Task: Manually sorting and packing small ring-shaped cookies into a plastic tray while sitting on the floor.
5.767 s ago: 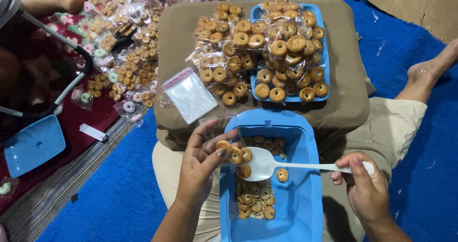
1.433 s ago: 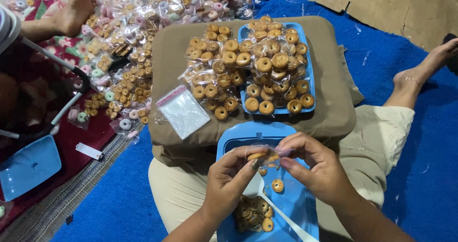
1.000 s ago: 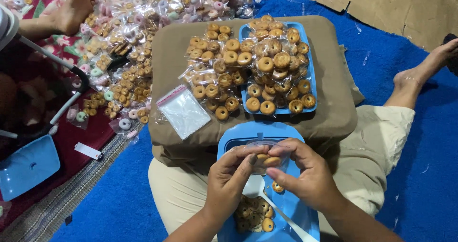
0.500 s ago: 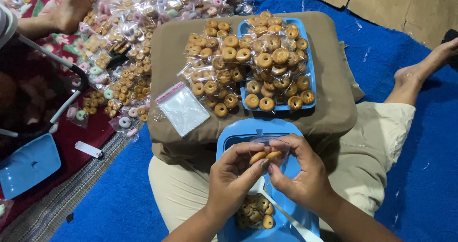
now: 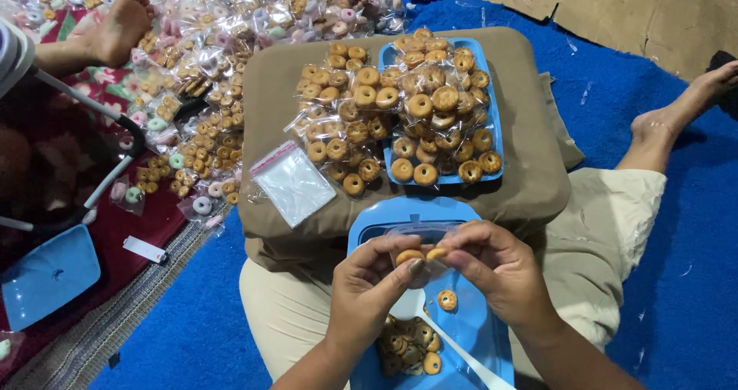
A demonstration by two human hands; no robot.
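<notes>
Your left hand (image 5: pixel 369 282) pinching a small round golden-brown ring cookie (image 5: pixel 408 256), your right hand (image 5: pixel 496 271) gripping another ring cookie (image 5: pixel 437 253) and a clear plastic bag (image 5: pixel 419 232), both hovering over the blue rectangular plastic container (image 5: pixel 469 336), white plastic spoon (image 5: pixel 446 340) lying inside.

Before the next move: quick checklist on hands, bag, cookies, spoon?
1. Left hand grips a cookie at its fingertips: ok.
2. Right hand pinches the clear bag with a second cookie: ok.
3. Bag mouth open enough: cannot tell, the film is too clear.
4. Blue tub on the lap has cookies in it: ok.
5. White spoon lies free in the tub, neither hand on it: ok.
6. Spare empty bags on the cushion: ok.
</notes>
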